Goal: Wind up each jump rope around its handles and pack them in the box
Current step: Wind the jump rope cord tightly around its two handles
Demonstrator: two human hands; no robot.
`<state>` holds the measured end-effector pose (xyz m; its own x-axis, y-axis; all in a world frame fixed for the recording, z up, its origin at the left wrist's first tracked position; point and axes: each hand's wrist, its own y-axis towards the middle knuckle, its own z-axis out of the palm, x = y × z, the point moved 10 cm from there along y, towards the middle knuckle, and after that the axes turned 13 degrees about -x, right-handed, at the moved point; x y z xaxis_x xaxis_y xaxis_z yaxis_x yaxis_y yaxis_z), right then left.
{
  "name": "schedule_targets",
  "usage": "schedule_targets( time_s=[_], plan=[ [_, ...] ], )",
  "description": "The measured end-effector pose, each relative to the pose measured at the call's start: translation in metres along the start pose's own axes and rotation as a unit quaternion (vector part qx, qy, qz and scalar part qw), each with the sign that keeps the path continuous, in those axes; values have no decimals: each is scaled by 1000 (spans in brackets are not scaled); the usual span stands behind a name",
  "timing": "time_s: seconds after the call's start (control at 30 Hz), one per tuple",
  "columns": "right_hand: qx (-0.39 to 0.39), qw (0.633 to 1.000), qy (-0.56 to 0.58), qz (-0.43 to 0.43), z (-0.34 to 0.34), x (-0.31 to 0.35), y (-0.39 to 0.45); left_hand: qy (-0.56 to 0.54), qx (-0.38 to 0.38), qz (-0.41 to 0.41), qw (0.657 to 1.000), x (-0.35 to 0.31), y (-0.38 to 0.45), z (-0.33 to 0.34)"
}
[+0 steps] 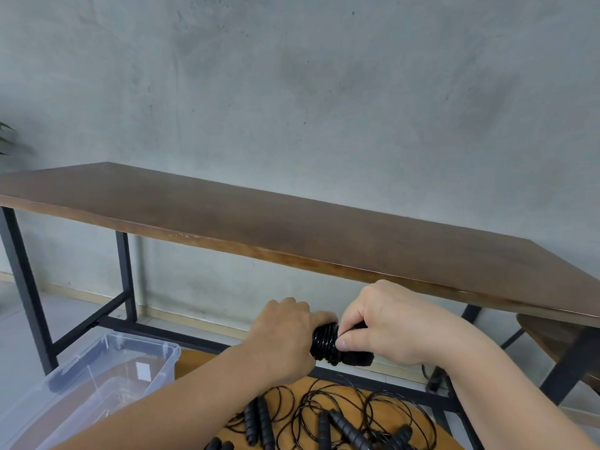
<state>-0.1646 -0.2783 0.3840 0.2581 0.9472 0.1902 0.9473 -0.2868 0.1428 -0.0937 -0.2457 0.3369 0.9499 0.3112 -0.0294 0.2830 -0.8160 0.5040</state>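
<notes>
Both hands hold one black jump rope (326, 344) in the air in front of the table edge. Its thin cord is coiled tightly around the paired handles. My left hand (285, 336) grips the left end of the handles. My right hand (386, 329) pinches the cord against the coil with thumb and fingers. Below my hands, several loose jump ropes (324, 417) with black ribbed handles and tangled cords lie on a round wooden stool (194, 362). A clear plastic box (107, 381) stands open at the lower left; I see no ropes in it.
A long dark wooden table (292, 228) on black metal legs runs across the view in front of a grey concrete wall. A second wooden stool (552, 339) sits under the table at the right. Plant leaves (5, 138) show at the far left.
</notes>
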Motion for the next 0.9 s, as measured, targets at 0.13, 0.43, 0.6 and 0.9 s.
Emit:
schedule_targets(
  time_s=[0.13,0.43,0.6,0.9],
  plan=[
    [-4,999,32,2,-2,-5,8,-1,-6,6,1000,-3,-3,-4],
    [-19,928,360,93,17,-54,19,-196,75,12,978,-11,-14,-8],
    [-15,771,616,160,60,-67,15,-235,54,-16,970,-1,-11,-4],
    [-80,666,691,270,109,-77,-4,-356,69,-92,927,6,-21,0]
  ],
)
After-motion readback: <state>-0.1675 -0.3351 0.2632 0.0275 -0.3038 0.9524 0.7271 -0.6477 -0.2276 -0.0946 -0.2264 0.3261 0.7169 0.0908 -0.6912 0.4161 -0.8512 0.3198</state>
